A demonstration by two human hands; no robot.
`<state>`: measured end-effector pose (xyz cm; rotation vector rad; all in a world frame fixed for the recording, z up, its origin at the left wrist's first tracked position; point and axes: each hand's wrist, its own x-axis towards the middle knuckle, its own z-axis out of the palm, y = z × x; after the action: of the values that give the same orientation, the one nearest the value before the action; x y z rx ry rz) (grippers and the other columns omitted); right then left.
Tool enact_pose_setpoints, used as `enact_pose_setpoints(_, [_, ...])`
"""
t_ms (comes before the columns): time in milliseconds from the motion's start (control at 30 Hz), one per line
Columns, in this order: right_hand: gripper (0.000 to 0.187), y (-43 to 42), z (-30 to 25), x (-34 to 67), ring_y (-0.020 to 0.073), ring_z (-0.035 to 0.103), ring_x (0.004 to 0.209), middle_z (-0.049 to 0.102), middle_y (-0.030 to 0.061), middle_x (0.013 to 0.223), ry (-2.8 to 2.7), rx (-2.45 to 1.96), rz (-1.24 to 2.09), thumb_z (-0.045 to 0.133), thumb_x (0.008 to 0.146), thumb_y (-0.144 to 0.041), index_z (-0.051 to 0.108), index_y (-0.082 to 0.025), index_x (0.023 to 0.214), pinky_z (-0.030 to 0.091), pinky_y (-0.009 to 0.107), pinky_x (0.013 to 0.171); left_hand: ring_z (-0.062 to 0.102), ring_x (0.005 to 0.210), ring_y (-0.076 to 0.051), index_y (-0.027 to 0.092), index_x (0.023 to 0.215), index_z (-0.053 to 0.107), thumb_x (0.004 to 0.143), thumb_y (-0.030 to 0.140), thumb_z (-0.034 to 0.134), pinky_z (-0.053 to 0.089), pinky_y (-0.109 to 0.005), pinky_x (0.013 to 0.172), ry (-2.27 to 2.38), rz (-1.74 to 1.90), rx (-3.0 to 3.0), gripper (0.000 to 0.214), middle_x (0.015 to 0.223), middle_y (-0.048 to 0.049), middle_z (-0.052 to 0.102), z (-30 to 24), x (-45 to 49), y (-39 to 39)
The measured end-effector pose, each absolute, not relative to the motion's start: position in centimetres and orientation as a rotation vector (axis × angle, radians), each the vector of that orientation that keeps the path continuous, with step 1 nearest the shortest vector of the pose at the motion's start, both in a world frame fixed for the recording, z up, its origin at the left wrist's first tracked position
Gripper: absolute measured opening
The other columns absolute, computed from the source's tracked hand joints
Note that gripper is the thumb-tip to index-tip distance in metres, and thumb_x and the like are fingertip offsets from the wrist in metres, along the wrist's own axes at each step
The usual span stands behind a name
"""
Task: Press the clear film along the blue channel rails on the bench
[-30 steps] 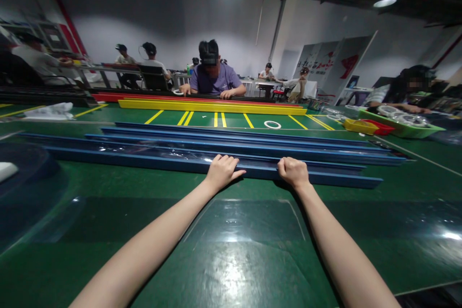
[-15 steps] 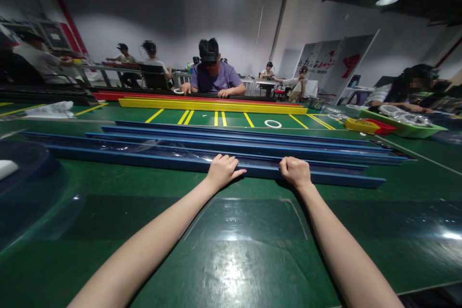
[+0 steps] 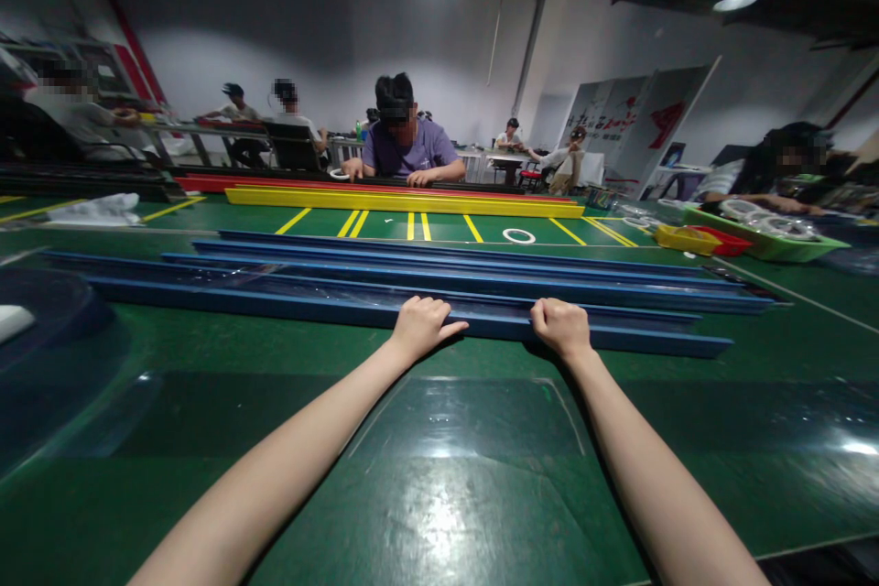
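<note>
Long blue plastic channels [image 3: 275, 298] lie side by side across the green table in front of me. On the nearest one, my left hand [image 3: 422, 328] has its fingers curled over the near wall, with the thumb stretched out to the right along it. Further right, my right hand [image 3: 561, 324] is closed in a fist around the same wall. My fingertips are hidden inside the channel. A strip of clear film [image 3: 330, 291] glints within this channel to the left of my hands. More blue channels [image 3: 481, 267] lie just behind it.
A wide clear film strip [image 3: 439, 417] lies flat under my forearms; a dark roll [image 3: 48, 330] sits at left. Beyond are yellow [image 3: 405, 200] and red channels, a white ring [image 3: 519, 236], bins [image 3: 789, 243] and a co-worker [image 3: 408, 146] opposite.
The clear film's glints inside the nearest channel have shifted, and its raised fold at left looks flatter. My two hands have stayed almost in place.
</note>
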<state>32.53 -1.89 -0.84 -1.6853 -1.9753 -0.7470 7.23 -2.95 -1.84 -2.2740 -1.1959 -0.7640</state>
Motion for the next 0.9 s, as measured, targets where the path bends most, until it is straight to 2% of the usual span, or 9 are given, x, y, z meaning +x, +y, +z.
enact_pose_setpoints(333, [0.039,-1.87,-0.91,32.54,0.0102,0.044,0.045,0.061,0.0066,0.057,-1.979,-1.703,-0.734,0.031,0.078,-0.028,0.058,-0.014,0.053,0.016,0.024,0.047,0.054,0.060,-0.014,0.016,0.057,0.056,0.076,0.059,0.042,0.029,-0.024,0.053,-1.314,-0.750,-2.335,0.049,0.060,-0.0031,0.062,-1.18,7.21,-3.06])
enact_pose_setpoints(900, [0.038,-1.93,-0.81,32.39,0.0109,0.047,0.046,0.062,0.0063,0.058,-1.962,-1.733,-0.727,0.032,0.077,-0.028,0.058,-0.015,0.053,0.016,0.024,0.047,0.057,0.062,-0.017,0.015,0.059,0.058,0.075,0.062,0.038,0.029,-0.022,0.050,-1.417,-0.635,-2.393,0.054,0.063,-0.0067,0.063,-0.85,7.31,-2.85])
